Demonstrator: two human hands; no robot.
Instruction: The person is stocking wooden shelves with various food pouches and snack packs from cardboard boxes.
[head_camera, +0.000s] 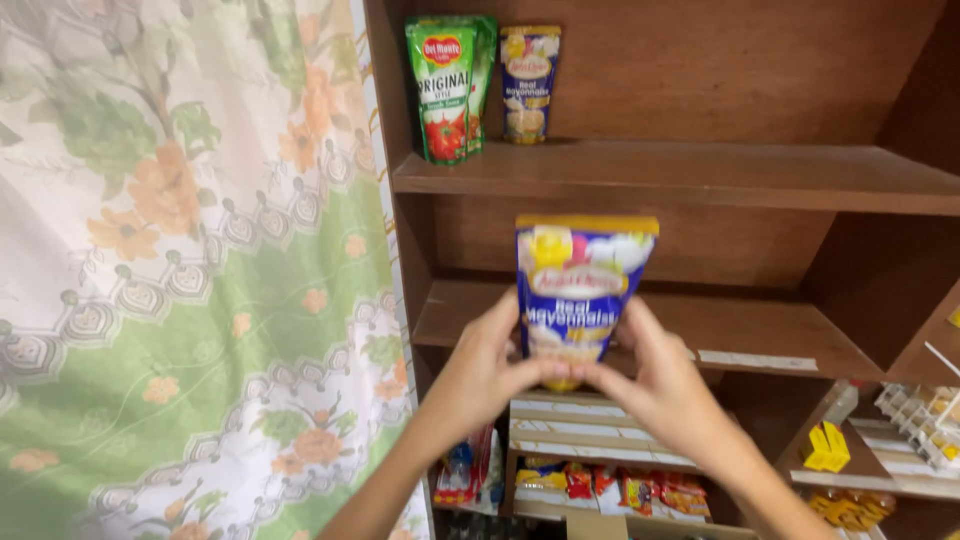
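You are holding a soft blue pouch (580, 290) up in front of a brown wooden shelf unit (700, 175). The pouch is shiny and smooth, with a flat yellow band along its top and a rounder, narrower bottom. It stands upright in the air, just in front of the middle shelf board, not resting on any board.

Your left hand (485, 365) comes up from below, with the arm slanting up from the bottom of the picture. Its fingers are curled around the lower left side of the pouch, and the thumb tip sits near the pouch's bottom. Your right hand (660, 385) comes up from the lower right. Its fingers wrap the lower right side, and its thumb meets the left thumb under the pouch. Both hands are gripping the pouch between them.

On the top shelf stand two more pouches, close together near the left wall. One is a green pouch (445, 90) with a red picture on it. The other is a second blue pouch (528, 85), the same kind as yours.

To your left hangs a thin cloth curtain (180, 270) with orange flowers and green patches. Low down, below your hands, a row of small red and yellow packets (620, 490) sits in a shelf. At the lower right there is a small yellow thing (825, 448) on a lower board.
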